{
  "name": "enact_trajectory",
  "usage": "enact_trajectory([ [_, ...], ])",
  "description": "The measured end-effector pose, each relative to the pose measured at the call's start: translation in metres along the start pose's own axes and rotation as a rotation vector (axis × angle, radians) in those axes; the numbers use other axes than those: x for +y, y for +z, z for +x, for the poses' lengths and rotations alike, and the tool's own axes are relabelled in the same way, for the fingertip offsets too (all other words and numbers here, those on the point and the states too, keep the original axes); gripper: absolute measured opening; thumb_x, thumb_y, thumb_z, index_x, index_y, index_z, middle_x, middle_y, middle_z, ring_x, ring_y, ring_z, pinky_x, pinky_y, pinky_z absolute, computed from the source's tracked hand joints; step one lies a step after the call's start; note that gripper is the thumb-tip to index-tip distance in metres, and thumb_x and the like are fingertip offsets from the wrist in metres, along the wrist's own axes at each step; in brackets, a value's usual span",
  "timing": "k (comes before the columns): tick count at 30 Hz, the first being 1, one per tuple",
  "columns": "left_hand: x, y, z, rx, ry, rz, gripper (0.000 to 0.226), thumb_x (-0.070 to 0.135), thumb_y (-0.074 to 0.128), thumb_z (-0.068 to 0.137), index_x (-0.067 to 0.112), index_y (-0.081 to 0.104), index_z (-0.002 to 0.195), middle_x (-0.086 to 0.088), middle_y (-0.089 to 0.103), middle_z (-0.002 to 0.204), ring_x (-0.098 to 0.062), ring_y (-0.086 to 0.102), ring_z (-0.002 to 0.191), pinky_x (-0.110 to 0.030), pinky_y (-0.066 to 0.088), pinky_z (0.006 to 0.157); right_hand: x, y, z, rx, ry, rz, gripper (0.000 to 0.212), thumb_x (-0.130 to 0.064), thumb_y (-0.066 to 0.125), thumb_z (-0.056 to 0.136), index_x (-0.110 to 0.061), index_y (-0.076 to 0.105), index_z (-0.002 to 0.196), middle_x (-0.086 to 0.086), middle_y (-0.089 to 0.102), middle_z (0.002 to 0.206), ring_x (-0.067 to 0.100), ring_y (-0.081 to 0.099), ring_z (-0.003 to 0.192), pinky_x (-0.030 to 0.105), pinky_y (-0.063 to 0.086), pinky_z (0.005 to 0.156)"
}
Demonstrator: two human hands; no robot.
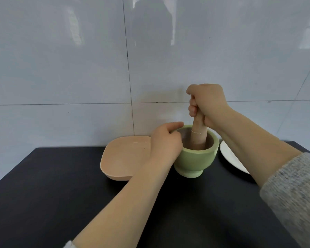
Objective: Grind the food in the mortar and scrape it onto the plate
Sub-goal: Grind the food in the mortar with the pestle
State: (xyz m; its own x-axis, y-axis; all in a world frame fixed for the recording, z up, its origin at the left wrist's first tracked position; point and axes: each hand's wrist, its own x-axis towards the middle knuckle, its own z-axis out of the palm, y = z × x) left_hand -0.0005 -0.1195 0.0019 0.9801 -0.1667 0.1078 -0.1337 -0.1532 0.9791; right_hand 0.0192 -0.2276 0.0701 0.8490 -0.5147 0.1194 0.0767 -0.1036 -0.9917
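Note:
A pale green mortar [195, 161] on a short foot stands at the middle of the black table. My left hand [166, 142] grips its left rim, thumb along the edge. A wooden pestle [198, 134] stands nearly upright inside the bowl, its lower end down in the mortar. My right hand [207, 104] is wrapped around the pestle's upper end in a fist. The food in the mortar is hidden behind the rim. A peach-coloured square plate [122, 156] lies just left of the mortar, partly covered by my left wrist.
A white round plate [230, 158] lies right of the mortar, largely under my right forearm. A glossy grey tiled wall [79, 68] rises directly behind the black table [52, 194]. The table's left edge runs diagonally toward the lower left.

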Motion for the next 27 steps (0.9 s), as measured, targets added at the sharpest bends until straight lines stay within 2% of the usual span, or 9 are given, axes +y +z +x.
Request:
enact_trajectory([
  [3, 0.000, 0.001, 0.000, 0.005, 0.006, 0.016, 0.050, -0.003, 0.039, 0.086, 0.020, 0.066, 0.120, 0.004, 0.063, 0.120, -0.006, 0.054, 0.095, -0.003, 0.041, 0.066, 0.001, -0.006, 0.002, 0.014, 0.075, 0.092, 0.027, -0.005, 0.052, 0.080, -0.012, 0.039, 0.057, 0.000, 0.031, 0.039, 0.019, 0.029, 0.035, 0.023, 0.027, 0.044],
  [4, 0.000, 0.001, 0.000, 0.007, 0.010, 0.019, 0.050, -0.003, 0.039, 0.086, 0.020, 0.066, 0.120, 0.004, 0.064, 0.120, -0.006, 0.054, 0.095, -0.004, 0.041, 0.067, 0.001, -0.006, 0.002, 0.013, 0.079, 0.097, 0.027, -0.005, 0.052, 0.080, -0.012, 0.039, 0.058, 0.000, 0.031, 0.039, 0.019, 0.029, 0.034, 0.023, 0.027, 0.044],
  [8, 0.000, 0.001, -0.001, 0.018, -0.003, 0.009, 0.049, -0.004, 0.038, 0.085, 0.018, 0.067, 0.118, 0.002, 0.064, 0.123, -0.014, 0.057, 0.113, -0.025, 0.045, 0.095, 0.000, -0.002, 0.000, 0.003, 0.085, 0.088, 0.024, -0.005, 0.051, 0.081, -0.012, 0.041, 0.060, 0.001, 0.033, 0.041, 0.018, 0.031, 0.034, 0.023, 0.028, 0.044],
  [17, -0.001, 0.002, -0.002, 0.023, -0.011, 0.014, 0.049, -0.004, 0.039, 0.086, 0.020, 0.066, 0.118, -0.001, 0.064, 0.123, -0.022, 0.057, 0.116, -0.036, 0.045, 0.101, 0.001, -0.006, -0.006, 0.000, 0.096, 0.169, 0.025, -0.006, 0.052, 0.082, -0.011, 0.042, 0.059, 0.002, 0.033, 0.043, 0.019, 0.030, 0.035, 0.023, 0.027, 0.044],
  [21, -0.001, 0.003, -0.002, 0.032, 0.003, 0.008, 0.049, -0.005, 0.039, 0.086, 0.017, 0.066, 0.119, 0.000, 0.063, 0.124, -0.016, 0.055, 0.118, -0.028, 0.043, 0.100, 0.004, -0.009, -0.008, 0.037, 0.106, 0.238, 0.028, -0.006, 0.052, 0.082, -0.012, 0.041, 0.058, 0.000, 0.031, 0.039, 0.018, 0.029, 0.035, 0.021, 0.027, 0.042],
  [27, -0.002, 0.005, -0.001, 0.035, 0.014, -0.004, 0.049, -0.004, 0.039, 0.085, 0.017, 0.066, 0.120, 0.002, 0.063, 0.126, -0.011, 0.054, 0.116, -0.021, 0.041, 0.097, 0.011, -0.012, -0.012, 0.153, 0.104, 0.325, 0.022, -0.008, 0.052, 0.080, -0.011, 0.044, 0.060, 0.003, 0.037, 0.048, 0.017, 0.035, 0.037, 0.022, 0.031, 0.042],
])
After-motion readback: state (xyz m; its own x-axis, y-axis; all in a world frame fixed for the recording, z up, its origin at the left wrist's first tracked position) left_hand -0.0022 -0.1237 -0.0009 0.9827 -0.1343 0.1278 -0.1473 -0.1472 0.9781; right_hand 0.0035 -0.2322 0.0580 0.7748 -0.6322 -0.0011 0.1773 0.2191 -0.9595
